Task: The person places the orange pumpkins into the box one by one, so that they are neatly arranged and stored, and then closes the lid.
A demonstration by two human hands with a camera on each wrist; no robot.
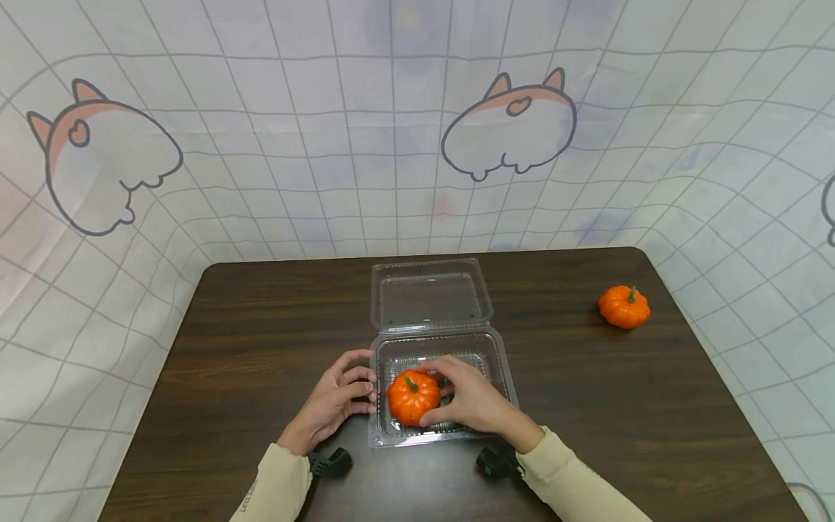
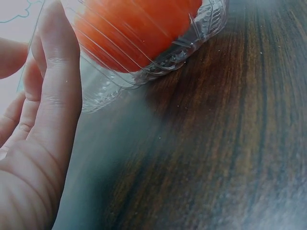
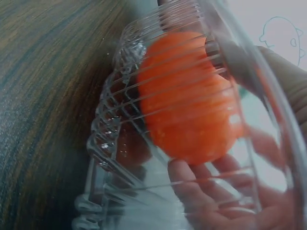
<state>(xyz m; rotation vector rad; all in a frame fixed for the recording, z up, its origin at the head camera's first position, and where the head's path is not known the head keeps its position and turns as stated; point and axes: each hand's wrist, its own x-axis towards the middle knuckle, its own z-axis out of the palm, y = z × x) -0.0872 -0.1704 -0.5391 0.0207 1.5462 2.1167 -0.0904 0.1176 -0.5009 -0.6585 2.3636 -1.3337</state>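
A small orange toy pumpkin (image 1: pixel 414 398) with a green stem sits in the left part of an open clear plastic clamshell container (image 1: pixel 443 437). My right hand (image 1: pixel 472 399) reaches in over the container's right side and holds the pumpkin, thumb at its near side and fingers at its far side. Through the clear wall in the right wrist view, fingertips show against the pumpkin (image 3: pixel 187 100). My left hand (image 1: pixel 339 397) is at the container's left edge, its fingertips right at the wall. In the left wrist view, the thumb (image 2: pixel 60 91) stands straight beside the clear wall.
The container's lid (image 1: pixel 430 293) lies folded back toward the far edge of the dark wooden table (image 1: pixel 280 312). A second orange pumpkin (image 1: pixel 624 307) stands at the far right. Behind the table hangs a white gridded curtain (image 1: pixel 293 181) with cartoon animals.
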